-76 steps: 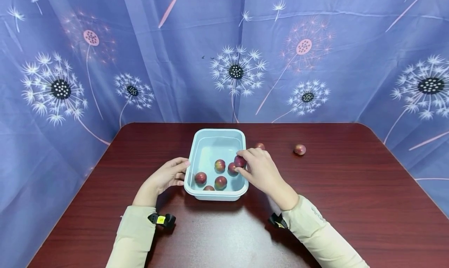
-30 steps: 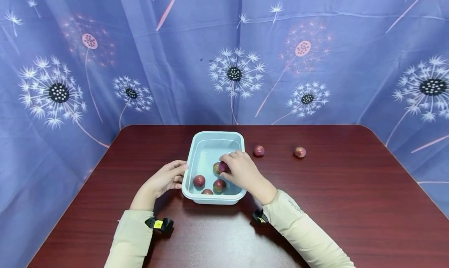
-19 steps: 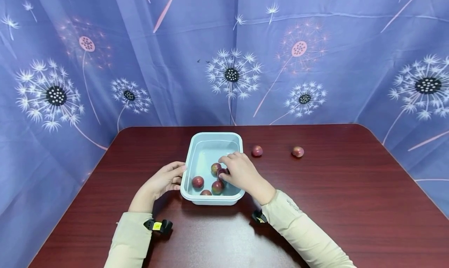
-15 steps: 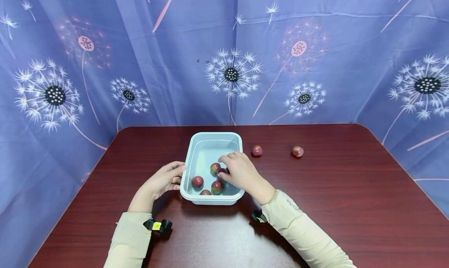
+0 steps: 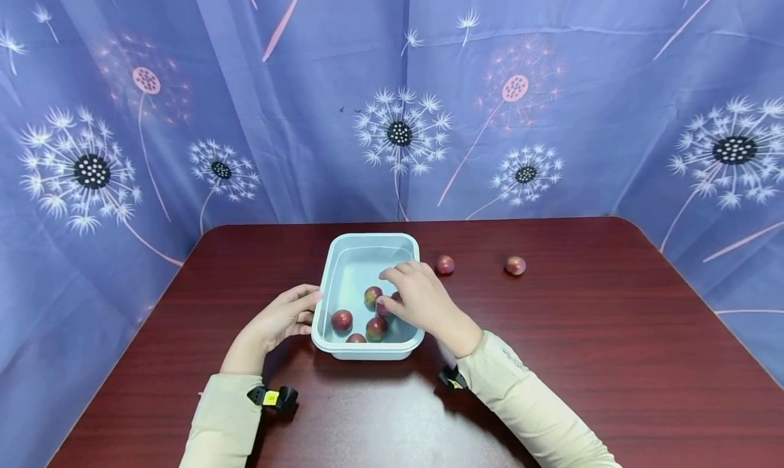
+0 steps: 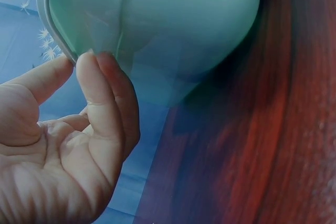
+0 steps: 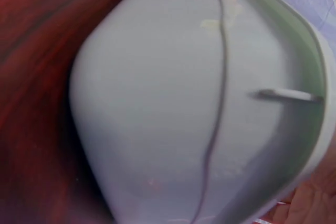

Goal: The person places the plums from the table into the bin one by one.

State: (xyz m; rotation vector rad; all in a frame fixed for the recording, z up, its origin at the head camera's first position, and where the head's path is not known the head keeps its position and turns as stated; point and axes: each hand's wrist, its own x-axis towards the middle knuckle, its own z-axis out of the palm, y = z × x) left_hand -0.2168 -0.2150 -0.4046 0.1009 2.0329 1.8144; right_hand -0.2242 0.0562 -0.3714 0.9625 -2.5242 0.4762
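A light blue plastic basin [image 5: 370, 352] stands on the table, with several red plums in it, among them a plum [image 5: 341, 320] at its left side. My left hand [image 5: 277, 325] pinches the basin's left rim; in the left wrist view the thumb and forefinger of the left hand [image 6: 68, 145] meet at that rim. My right hand [image 5: 425, 305] reaches over the right rim, fingers and thumb spread apart. Just by its thumb lies a dark plum [image 5: 383, 309], partly hidden. In the right wrist view the basin's outer wall [image 7: 152, 87] covers most of the right hand [image 7: 307, 203].
Outside the basin, to its right, lie a plum [image 5: 444, 264] and, farther right, another plum [image 5: 515, 265]. The dark red wooden table [image 5: 588, 359] ends at the back against a blue dandelion-print curtain [image 5: 318, 114].
My right hand has carried a plum over the right rim, lowered it among the others and let go, its fingers now spread. The left hand has stayed on the rim.
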